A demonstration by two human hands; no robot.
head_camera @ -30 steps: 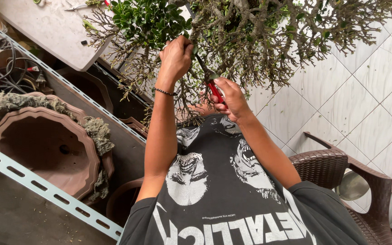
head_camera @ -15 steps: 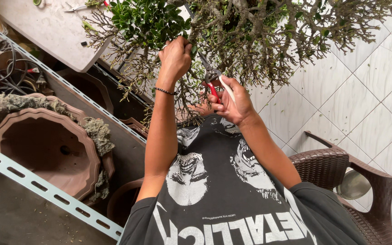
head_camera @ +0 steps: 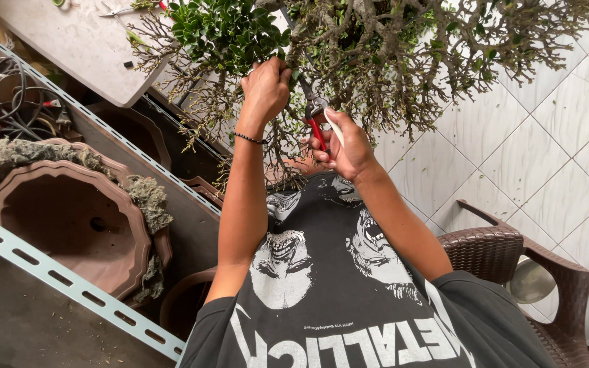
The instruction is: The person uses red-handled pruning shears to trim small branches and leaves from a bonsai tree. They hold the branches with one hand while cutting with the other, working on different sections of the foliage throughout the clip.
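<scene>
A small tree [head_camera: 376, 48] with dense twiggy branches and patches of green leaves is being worked on by a person seen from a head-worn camera, so the scene is appearing upside down. The left hand [head_camera: 266, 92] is being held closed around a twig in the leafy part of the tree, just below a cluster of bright green foliage [head_camera: 230, 31]. A thin dark bracelet [head_camera: 249, 138] is being worn on that wrist. The right hand [head_camera: 345, 146] is being wrapped around a pair of pruning shears [head_camera: 315, 112] with red and pale handles; the handles are being gripped in the palm, and the blades are being pointed into the branches just beside the left hand. Whether the blades are parted cannot be told, since they are being hidden among the twigs.

A black printed T-shirt [head_camera: 335, 286] is being worn by the person. To the left, a large brown ceramic pot [head_camera: 69, 218] with clumps of moss [head_camera: 148, 201] on its rim is being kept beside a perforated metal rail [head_camera: 69, 286]. A tangle of cables [head_camera: 18, 95] is lying at the far left. A brown wicker chair [head_camera: 512, 259] is standing on the pale tiled floor [head_camera: 547, 150] at the right.
</scene>
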